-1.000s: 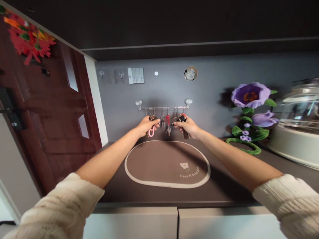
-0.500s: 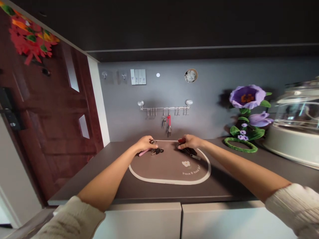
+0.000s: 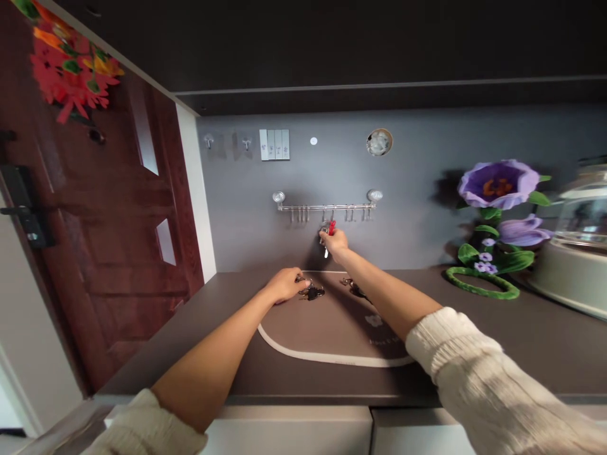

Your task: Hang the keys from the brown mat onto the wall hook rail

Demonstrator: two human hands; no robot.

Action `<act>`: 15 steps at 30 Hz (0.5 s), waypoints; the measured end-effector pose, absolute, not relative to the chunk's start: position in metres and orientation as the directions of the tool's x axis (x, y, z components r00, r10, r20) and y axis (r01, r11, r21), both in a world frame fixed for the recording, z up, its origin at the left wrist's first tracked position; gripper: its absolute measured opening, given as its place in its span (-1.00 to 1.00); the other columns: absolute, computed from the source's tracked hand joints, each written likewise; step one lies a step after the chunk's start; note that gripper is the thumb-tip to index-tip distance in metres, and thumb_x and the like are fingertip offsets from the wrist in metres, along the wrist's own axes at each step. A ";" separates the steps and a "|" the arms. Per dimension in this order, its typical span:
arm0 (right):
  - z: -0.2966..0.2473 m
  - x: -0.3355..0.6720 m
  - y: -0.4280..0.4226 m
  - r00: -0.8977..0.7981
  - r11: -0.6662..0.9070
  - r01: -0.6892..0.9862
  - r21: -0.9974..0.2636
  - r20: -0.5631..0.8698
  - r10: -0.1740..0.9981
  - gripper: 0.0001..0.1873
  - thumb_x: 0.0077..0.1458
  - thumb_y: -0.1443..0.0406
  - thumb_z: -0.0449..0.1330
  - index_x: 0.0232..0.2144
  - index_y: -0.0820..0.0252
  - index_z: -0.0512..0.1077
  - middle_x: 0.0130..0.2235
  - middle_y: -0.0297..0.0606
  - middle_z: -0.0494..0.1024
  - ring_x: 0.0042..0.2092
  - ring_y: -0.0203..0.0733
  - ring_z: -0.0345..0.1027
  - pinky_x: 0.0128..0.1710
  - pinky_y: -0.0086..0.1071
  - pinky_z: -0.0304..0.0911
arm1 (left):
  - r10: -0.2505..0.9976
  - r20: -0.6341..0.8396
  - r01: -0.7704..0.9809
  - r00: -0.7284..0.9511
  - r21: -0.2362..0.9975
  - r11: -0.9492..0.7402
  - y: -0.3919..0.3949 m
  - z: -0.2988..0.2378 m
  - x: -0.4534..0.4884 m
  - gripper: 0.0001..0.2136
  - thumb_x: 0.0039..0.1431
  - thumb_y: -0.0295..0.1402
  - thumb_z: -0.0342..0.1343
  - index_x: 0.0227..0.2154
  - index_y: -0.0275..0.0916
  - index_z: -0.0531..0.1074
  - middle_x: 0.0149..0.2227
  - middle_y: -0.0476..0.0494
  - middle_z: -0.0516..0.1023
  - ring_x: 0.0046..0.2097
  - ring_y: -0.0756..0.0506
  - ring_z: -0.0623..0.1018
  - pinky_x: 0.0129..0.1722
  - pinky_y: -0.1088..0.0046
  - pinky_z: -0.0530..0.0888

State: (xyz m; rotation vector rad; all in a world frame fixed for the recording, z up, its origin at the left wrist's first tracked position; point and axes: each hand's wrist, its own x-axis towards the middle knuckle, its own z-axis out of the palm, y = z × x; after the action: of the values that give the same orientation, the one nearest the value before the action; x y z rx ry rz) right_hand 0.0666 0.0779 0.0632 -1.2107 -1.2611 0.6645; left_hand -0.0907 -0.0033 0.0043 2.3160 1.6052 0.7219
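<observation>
My right hand (image 3: 336, 244) is raised to the hook rail (image 3: 327, 206) on the grey wall. Its fingers close on keys (image 3: 325, 252) hanging below the hooks, with a red strap (image 3: 332, 227) showing above the thumb side. Low on the left, my left hand (image 3: 286, 284) rests at the edge of the brown mat (image 3: 308, 335), its fingertips pinched on metal keys (image 3: 298, 279). Just beside those fingertips lies a dark bunch of keys (image 3: 313, 293). Another dark key bunch (image 3: 354, 287) lies on the mat, partly hidden behind my right forearm.
Purple fabric flowers (image 3: 497, 184) with a green ring base stand at the right, by a white appliance with a clear dome (image 3: 564, 265). A dark shelf (image 3: 332, 50) overhangs the counter. A red-brown door (image 3: 118, 253) is at the left.
My right hand has left the dark bunch on the mat and moved up and left to the hanging keys, closing on them. My left hand stays by the mat. The view has shifted slightly.
</observation>
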 end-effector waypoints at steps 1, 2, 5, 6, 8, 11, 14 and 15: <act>0.064 0.065 0.076 0.252 0.311 0.189 -0.932 0.352 0.902 -0.90 -0.03 0.31 0.12 -0.49 0.23 0.25 -0.60 -0.42 0.34 -0.58 -0.43 0.24 -0.56 -0.56 0.17 | 0.919 0.268 0.809 0.288 0.445 -0.383 -0.004 0.005 -0.091 -0.63 0.00 -0.06 -0.05 -0.27 -0.23 0.40 -0.34 -0.12 0.50 -0.39 -0.05 0.45 -0.42 0.51 0.27; 0.067 0.064 0.074 0.250 0.328 0.149 -0.933 0.356 0.900 -0.90 0.00 0.34 0.08 -0.51 0.22 0.23 -0.61 -0.43 0.32 -0.60 -0.44 0.21 -0.59 -0.57 0.16 | 0.914 0.276 0.810 0.298 0.433 -0.395 -0.005 0.005 -0.090 -0.64 -0.01 -0.07 -0.04 -0.28 -0.23 0.40 -0.33 -0.12 0.50 -0.36 -0.06 0.45 -0.41 0.50 0.27; 0.077 0.065 0.061 0.243 0.350 0.045 -0.936 0.350 0.905 -0.86 0.03 0.38 0.04 -0.54 0.20 0.17 -0.65 -0.46 0.25 -0.65 -0.45 0.16 -0.63 -0.56 0.17 | 0.903 0.288 0.808 0.319 0.416 -0.418 -0.007 0.007 -0.090 -0.66 -0.05 -0.11 0.03 -0.28 -0.24 0.41 -0.26 -0.15 0.50 -0.28 -0.10 0.45 -0.37 0.49 0.28; 0.081 0.066 0.057 0.242 0.341 0.019 -0.940 0.335 0.911 -0.85 0.03 0.39 0.04 -0.54 0.20 0.16 -0.66 -0.47 0.24 -0.66 -0.46 0.14 -0.64 -0.55 0.18 | 0.902 0.288 0.804 0.323 0.419 -0.422 -0.007 0.008 -0.090 -0.66 -0.08 -0.13 0.05 -0.28 -0.24 0.41 -0.25 -0.16 0.49 -0.26 -0.11 0.45 -0.35 0.49 0.29; 0.090 0.068 0.050 0.265 0.319 -0.002 -0.948 0.307 0.914 -0.84 0.03 0.40 0.05 -0.56 0.20 0.16 -0.68 -0.46 0.23 -0.68 -0.46 0.09 -0.69 -0.55 0.15 | 0.903 0.281 0.794 0.324 0.438 -0.421 -0.008 0.008 -0.090 -0.66 -0.12 -0.16 0.10 -0.27 -0.23 0.40 -0.23 -0.15 0.49 -0.24 -0.11 0.45 -0.33 0.49 0.30; 0.103 0.070 0.046 0.299 0.296 -0.006 -0.955 0.281 0.912 -0.82 0.01 0.42 0.05 -0.59 0.21 0.16 -0.69 -0.45 0.21 -0.70 -0.46 0.03 -0.77 -0.55 0.01 | 0.913 0.254 0.780 0.319 0.478 -0.405 -0.008 0.008 -0.091 -0.69 -0.13 -0.18 0.11 -0.30 -0.23 0.40 -0.27 -0.11 0.50 -0.27 -0.09 0.46 -0.35 0.49 0.30; 0.117 0.074 0.048 0.278 0.338 -0.043 -0.940 0.314 0.908 -0.82 0.00 0.43 0.05 -0.58 0.21 0.16 -0.68 -0.46 0.20 -0.70 -0.47 0.02 -0.77 -0.56 -0.04 | 0.916 0.248 0.766 0.314 0.503 -0.399 -0.008 0.007 -0.091 -0.71 -0.13 -0.20 0.11 -0.32 -0.24 0.41 -0.29 -0.10 0.50 -0.29 -0.07 0.46 -0.36 0.51 0.31; 0.122 0.075 0.049 0.270 0.364 -0.054 -0.930 0.337 0.902 -0.82 0.01 0.42 0.05 -0.58 0.21 0.16 -0.68 -0.47 0.20 -0.70 -0.48 0.01 -0.77 -0.57 -0.04 | 0.916 0.250 0.761 0.314 0.511 -0.400 -0.008 0.007 -0.091 -0.70 -0.13 -0.20 0.12 -0.32 -0.24 0.41 -0.28 -0.10 0.50 -0.29 -0.07 0.46 -0.36 0.51 0.31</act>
State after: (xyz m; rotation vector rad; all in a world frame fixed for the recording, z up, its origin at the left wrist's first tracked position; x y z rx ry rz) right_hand 0.0750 0.0487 0.1218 -0.9828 -1.0975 0.8078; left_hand -0.0906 -0.0083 0.0069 2.2869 1.5116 0.7375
